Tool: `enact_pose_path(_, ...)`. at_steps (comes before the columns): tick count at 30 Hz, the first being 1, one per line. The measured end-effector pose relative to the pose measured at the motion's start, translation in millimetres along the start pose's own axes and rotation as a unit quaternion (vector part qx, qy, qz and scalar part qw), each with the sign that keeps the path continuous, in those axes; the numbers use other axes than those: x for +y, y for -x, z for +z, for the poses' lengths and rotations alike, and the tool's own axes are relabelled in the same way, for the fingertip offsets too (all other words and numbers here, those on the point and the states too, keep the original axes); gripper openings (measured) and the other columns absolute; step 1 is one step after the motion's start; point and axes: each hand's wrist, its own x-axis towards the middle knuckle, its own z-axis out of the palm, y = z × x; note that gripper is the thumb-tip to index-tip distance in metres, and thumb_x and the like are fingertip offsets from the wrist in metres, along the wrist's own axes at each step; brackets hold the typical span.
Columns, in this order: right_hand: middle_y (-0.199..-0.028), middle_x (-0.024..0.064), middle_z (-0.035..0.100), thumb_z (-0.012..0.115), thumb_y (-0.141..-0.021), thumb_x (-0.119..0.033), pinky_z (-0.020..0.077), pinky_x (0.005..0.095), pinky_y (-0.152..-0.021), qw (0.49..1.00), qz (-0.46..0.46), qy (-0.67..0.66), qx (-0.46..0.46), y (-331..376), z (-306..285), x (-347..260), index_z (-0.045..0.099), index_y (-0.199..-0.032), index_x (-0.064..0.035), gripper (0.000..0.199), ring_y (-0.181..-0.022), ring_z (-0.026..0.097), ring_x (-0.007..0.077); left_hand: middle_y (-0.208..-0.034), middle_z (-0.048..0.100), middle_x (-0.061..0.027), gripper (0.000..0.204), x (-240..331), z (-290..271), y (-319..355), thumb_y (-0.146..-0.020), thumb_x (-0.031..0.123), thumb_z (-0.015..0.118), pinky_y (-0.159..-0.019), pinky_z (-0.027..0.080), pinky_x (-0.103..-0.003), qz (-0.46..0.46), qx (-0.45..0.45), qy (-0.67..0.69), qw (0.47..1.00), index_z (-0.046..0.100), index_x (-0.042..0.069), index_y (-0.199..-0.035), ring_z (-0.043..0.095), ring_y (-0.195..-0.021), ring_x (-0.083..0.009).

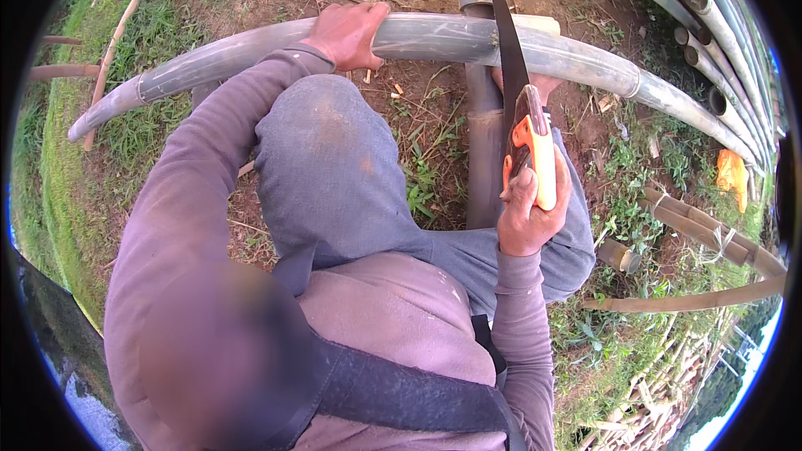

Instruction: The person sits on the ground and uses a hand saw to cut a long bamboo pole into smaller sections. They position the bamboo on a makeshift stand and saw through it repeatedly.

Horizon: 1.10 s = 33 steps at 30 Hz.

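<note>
A thick grey-green bamboo pole (434, 37) lies crosswise in front of me, its ends curved by the lens. My left hand (347, 37) is clasped over the top of it, left of the middle. In my right hand (535, 209) is a handsaw (510, 54), held by its orange and brown handle. The dark blade points away from me and passes over the pole, right of its middle; whether its teeth touch the bamboo I cannot tell. Another bamboo pole (484, 150) runs lengthwise beneath the crosswise one.
Several long bamboo poles (718, 17) are stacked at the far right. An orange bag or cloth (732, 177) lies near them. Tied bamboo lengths (702, 230) and a split bamboo strip (685, 296) rest on the grass at right. A thin pole (117, 50) stands out at left.
</note>
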Motion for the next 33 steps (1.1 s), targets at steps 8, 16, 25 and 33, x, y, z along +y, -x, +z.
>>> enact_pose_path(8,-0.138,0.0176,0.064,0.071,-0.105,-0.019,0.053,0.0212,-0.059,0.998,0.064,0.0,0.003,16,-1,-12,0.05,-0.15,0.0053,0.055,-0.07,0.063,0.008,-0.118,0.072,-0.0212,0.095,3,-23,-9,-0.069,0.047,0.092,-0.091,0.058,-0.051,-0.03,-0.132,0.034,0.99,0.051,0.005,-0.143,0.072,-0.107,-0.043)
enact_pose_path(16,-0.132,0.0181,0.068,0.07,-0.105,-0.013,0.0592,0.0288,-0.084,0.998,0.04,0.054,0.005,16,-9,-54,0.057,-0.142,0.0083,0.044,-0.101,0.07,0.0151,-0.125,0.07,-0.0179,0.091,10,-9,-1,-0.07,0.044,0.092,-0.094,0.058,-0.05,-0.024,-0.054,0.005,0.998,0.054,0.007,-0.144,0.072,-0.11,-0.0397)
enact_pose_path(25,-0.135,0.0195,0.068,0.07,-0.104,-0.011,0.0595,0.0295,-0.082,0.996,0.088,-0.008,0.011,54,-29,-66,0.057,-0.144,0.0075,0.046,-0.111,0.07,0.0206,-0.118,0.072,-0.0176,0.081,8,-9,15,-0.073,0.045,0.09,-0.093,0.059,-0.051,-0.019,-0.018,0.023,0.999,0.056,0.009,-0.138,0.073,-0.107,-0.0394)
enact_pose_path(33,-0.128,0.0163,0.073,0.072,-0.102,-0.011,0.0552,0.0336,-0.096,0.995,-0.002,0.094,-0.014,-60,38,-49,0.062,-0.138,0.0063,0.041,-0.111,0.07,0.019,-0.125,0.071,-0.0159,0.093,16,1,20,-0.071,0.048,0.091,-0.092,0.059,-0.051,-0.022,-0.035,0.002,0.999,0.054,0.009,-0.147,0.072,-0.112,-0.0386)
